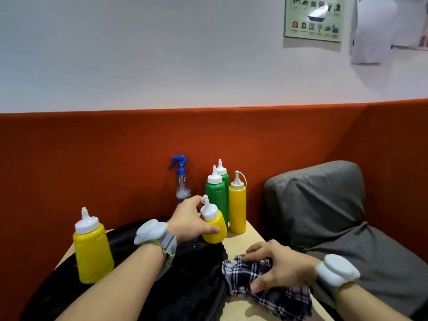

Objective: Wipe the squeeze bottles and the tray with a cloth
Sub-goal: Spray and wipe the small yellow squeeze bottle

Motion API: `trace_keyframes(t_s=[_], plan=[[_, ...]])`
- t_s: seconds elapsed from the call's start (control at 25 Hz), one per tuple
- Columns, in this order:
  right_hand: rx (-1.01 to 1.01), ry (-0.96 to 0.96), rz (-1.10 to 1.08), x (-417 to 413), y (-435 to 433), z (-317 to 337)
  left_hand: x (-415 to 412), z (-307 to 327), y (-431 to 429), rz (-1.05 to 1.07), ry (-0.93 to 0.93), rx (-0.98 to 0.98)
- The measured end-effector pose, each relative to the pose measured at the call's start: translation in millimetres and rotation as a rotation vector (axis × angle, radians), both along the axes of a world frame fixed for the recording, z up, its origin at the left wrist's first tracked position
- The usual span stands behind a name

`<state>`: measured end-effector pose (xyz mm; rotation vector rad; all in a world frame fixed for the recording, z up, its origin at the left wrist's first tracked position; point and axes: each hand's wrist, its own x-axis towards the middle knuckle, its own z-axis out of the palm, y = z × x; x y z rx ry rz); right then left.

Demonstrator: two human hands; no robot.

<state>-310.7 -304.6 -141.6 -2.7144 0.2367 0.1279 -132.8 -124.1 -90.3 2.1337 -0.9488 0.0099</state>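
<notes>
The left hand (188, 220) is wrapped around a small yellow squeeze bottle (214, 224), thumb across its front, fingers curled behind its white cap. The bottle leans toward the left hand, tilted rather than upright, at the far edge of the black tray (185, 269); whether its base touches the tray I can't tell from here. Over on the near side, the right hand (276, 266) presses down on the checked cloth (275, 295), fingers spread and bent, thumb tucked along the cloth's near edge. The cloth is bunched on the bench (243, 306), just right of the tray and touching its rim.

At the near left a bigger yellow bottle (92, 251) stands upright on the tray, white cap on. Toward the back of the bench, two green bottles (217, 193) stand one behind the other, and a tall yellow bottle (237, 202) stands just beside them on the right, all upright and close against the orange partition (92, 158). A clear spray bottle (181, 181) with a blue trigger stands left of the green ones, partly hidden behind the left hand.

Both wrists carry white pods on grey straps. A grey cushion (324, 205) slumps to the right of the bench.
</notes>
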Motion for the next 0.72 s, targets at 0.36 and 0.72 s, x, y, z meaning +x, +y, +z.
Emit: trace_keyframes(t_s=[0.36,0.72], plan=[[0.131,-0.038,0.075,15,-7,-20,1,-33,-61,-0.006,-0.024,0.086],[0.047,-0.055,0.027,26,-1,-9,0,-30,-40,0.042,0.005,0.082]])
